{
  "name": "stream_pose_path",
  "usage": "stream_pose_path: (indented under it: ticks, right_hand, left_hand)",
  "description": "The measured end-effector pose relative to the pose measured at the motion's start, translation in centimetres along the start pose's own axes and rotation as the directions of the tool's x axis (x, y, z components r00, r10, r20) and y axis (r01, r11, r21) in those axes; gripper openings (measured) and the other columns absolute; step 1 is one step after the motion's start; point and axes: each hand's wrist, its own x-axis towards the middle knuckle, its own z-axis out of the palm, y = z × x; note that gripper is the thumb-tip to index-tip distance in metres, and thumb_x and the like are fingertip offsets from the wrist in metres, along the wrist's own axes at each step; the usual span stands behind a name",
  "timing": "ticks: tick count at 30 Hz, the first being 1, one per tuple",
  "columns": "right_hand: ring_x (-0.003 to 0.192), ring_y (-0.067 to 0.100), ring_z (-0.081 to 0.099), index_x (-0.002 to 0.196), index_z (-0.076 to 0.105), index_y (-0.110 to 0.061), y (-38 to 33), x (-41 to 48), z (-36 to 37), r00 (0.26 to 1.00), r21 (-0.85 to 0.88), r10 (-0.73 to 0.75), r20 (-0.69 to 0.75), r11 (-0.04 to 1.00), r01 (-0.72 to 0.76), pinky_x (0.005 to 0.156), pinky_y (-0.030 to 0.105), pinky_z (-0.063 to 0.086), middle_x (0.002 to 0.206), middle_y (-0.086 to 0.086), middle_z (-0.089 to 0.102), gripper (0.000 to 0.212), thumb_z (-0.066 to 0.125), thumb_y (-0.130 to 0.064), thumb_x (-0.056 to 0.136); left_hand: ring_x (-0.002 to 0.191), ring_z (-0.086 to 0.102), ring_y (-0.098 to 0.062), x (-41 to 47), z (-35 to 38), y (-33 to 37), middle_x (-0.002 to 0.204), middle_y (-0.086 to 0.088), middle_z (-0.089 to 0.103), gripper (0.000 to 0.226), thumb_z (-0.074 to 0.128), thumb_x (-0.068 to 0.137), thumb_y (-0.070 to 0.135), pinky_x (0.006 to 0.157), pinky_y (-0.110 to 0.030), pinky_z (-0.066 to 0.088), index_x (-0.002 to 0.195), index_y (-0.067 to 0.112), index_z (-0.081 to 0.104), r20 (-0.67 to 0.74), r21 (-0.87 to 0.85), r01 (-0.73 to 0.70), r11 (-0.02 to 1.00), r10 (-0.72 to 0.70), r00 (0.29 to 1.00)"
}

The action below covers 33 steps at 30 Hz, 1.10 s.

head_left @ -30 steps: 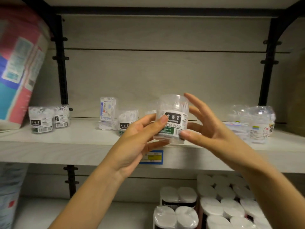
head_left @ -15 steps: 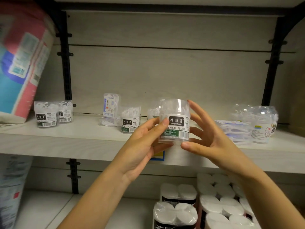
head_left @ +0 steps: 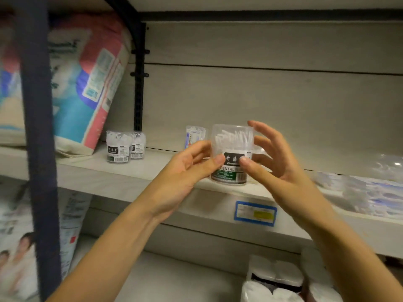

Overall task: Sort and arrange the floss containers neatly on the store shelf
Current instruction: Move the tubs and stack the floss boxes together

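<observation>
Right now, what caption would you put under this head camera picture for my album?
Left hand and right hand hold a clear floss tub at a shop shelf.

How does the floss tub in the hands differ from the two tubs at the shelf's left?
The held tub looks larger, with a green label band; the left pair have black-and-white labels. The left hand and right hand pinch the held tub; the left pair stand untouched. All are clear, holding white picks.
</observation>
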Motion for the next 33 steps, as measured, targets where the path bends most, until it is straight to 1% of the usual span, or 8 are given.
stream_pose_path:
  ticks: [5, 9, 12, 18, 21, 24, 29, 33]
  right_hand:
    - [0.096, 0.003, 0.065, 0.117, 0.045, -0.038, 0.8, 3.3, 7.1, 0.999, -0.027, -0.004, -0.032, 1.0, 0.003, 0.077, 0.021, 0.055, 0.117, -0.014, 0.059, 0.048, 0.062, -0.042, 0.073]
    - [0.101, 0.004, 0.063, 0.117, 0.044, -0.041, 1.4, 6.5, 12.7, 0.999, -0.083, 0.017, -0.038, 0.996, -0.02, 0.082, 0.027, 0.056, 0.123, -0.016, 0.053, 0.051, 0.063, -0.047, 0.071]
    - [0.097, -0.003, 0.062, 0.117, 0.043, -0.039, 1.2, 9.4, 16.6, 0.996, -0.134, 0.023, -0.085, 0.99, -0.034, 0.077, 0.017, 0.054, 0.119, -0.022, 0.05, 0.052, 0.062, -0.048, 0.07]
    - [0.105, 0.015, 0.061, 0.125, 0.041, -0.031, 1.0, 14.0, 20.9, 0.988, -0.227, 0.115, -0.103, 0.964, -0.136, 0.089, 0.038, 0.054, 0.124, -0.009, 0.051, 0.054, 0.066, -0.04, 0.078]
    - [0.107, 0.015, 0.057, 0.129, 0.039, -0.028, 0.6, 15.2, 21.6, 0.984, -0.31, 0.153, -0.091, 0.935, -0.174, 0.088, 0.033, 0.053, 0.122, -0.008, 0.048, 0.055, 0.065, -0.037, 0.081]
    - [0.105, 0.017, 0.056, 0.131, 0.039, -0.026, 0.5, 15.6, 21.4, 0.975, -0.431, 0.176, -0.139, 0.875, -0.22, 0.086, 0.033, 0.051, 0.125, -0.004, 0.046, 0.055, 0.064, -0.035, 0.083]
    - [0.108, 0.026, 0.057, 0.129, 0.042, -0.028, 1.6, 14.8, 19.9, 0.924, -0.368, 0.354, -0.146, 0.848, -0.383, 0.091, 0.046, 0.051, 0.135, 0.007, 0.044, 0.051, 0.065, -0.03, 0.083]
    - [0.109, 0.023, 0.058, 0.126, 0.044, -0.031, 2.7, 13.3, 19.8, 0.902, -0.321, 0.423, -0.088, 0.845, -0.427, 0.095, 0.045, 0.05, 0.136, 0.006, 0.044, 0.047, 0.064, -0.026, 0.084]
  left_hand:
    - [0.109, 0.062, -0.01, -1.8, -7.1, 0.4, 0.119, 0.0, 0.066, 0.038, 0.058, 0.087, 0.02, 0.091, -0.017, 0.05, 0.126, 0.02, 0.055, -0.026, 0.223, 0.02, 0.975, -0.014, 1.0]
    - [0.103, 0.057, 0.008, -2.3, -14.1, 0.8, 0.122, 0.012, 0.056, 0.047, 0.06, 0.085, 0.033, 0.079, -0.005, 0.048, 0.127, 0.04, 0.042, -0.051, 0.411, 0.027, 0.911, -0.006, 0.999]
    - [0.106, 0.058, -0.003, -1.7, -18.7, 1.8, 0.122, 0.01, 0.052, 0.054, 0.061, 0.085, 0.031, 0.084, -0.017, 0.052, 0.131, 0.042, 0.034, -0.03, 0.524, -0.03, 0.851, 0.054, 0.998]
    - [0.111, 0.052, -0.013, -0.1, -24.2, 3.5, 0.127, 0.001, 0.046, 0.048, 0.061, 0.086, 0.024, 0.099, -0.029, 0.044, 0.131, 0.024, 0.045, 0.041, 0.838, -0.173, 0.518, 0.256, 0.966]
    - [0.114, 0.05, -0.016, 0.4, -25.9, 4.0, 0.127, -0.001, 0.047, 0.042, 0.057, 0.089, 0.02, 0.103, -0.033, 0.042, 0.131, 0.02, 0.049, 0.081, 0.896, -0.191, 0.402, 0.273, 0.959]
    - [0.122, 0.046, -0.02, 0.5, -26.6, 4.0, 0.132, -0.003, 0.049, 0.042, 0.051, 0.092, 0.013, 0.105, -0.032, 0.036, 0.134, 0.017, 0.047, 0.112, 0.94, -0.176, 0.292, 0.223, 0.968]
    - [0.113, 0.05, -0.028, 0.3, -26.8, 2.6, 0.122, -0.009, 0.052, 0.033, 0.043, 0.09, -0.001, 0.094, -0.044, 0.044, 0.12, 0.008, 0.054, 0.128, 0.987, -0.129, 0.096, 0.01, 0.992]
    - [0.109, 0.047, -0.027, -0.6, -26.8, 1.2, 0.119, -0.01, 0.047, 0.035, 0.042, 0.086, -0.006, 0.089, -0.043, 0.046, 0.119, 0.007, 0.048, 0.121, 0.992, -0.12, 0.024, -0.008, 0.993]
